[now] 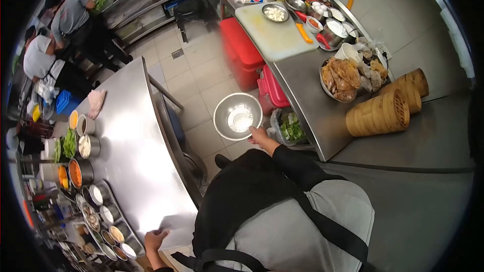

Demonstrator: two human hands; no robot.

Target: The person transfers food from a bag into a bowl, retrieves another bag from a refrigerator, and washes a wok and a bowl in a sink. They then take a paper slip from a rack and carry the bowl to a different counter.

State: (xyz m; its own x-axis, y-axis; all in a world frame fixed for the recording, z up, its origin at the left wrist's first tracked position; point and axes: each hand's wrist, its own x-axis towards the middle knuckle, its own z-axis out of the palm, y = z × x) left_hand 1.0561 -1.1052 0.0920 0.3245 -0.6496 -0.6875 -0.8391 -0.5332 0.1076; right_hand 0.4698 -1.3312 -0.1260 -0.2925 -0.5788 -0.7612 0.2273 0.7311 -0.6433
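Note:
My right hand (259,136) grips the rim of a round steel bowl (225,116), held tilted above the tiled floor between the two counters. Its shiny inside shows no contents. Loosely bent, with nothing visible in it, my left hand (155,240) is at the near corner of the steel table (132,146). A metal tray (117,206) with several small bowls of ingredients lies beside that hand. Close to the bowl, on its right, are a red lidded bin (272,86) and a clear bag of green leaves (291,128).
On the right counter stand a white cutting board (275,38), a bowl of browned food (341,78) and stacked bamboo steamers (375,113). A larger red bin (241,50) is under it. Two co-workers (75,17) are at the far left. A pink cloth (96,103) lies on the table.

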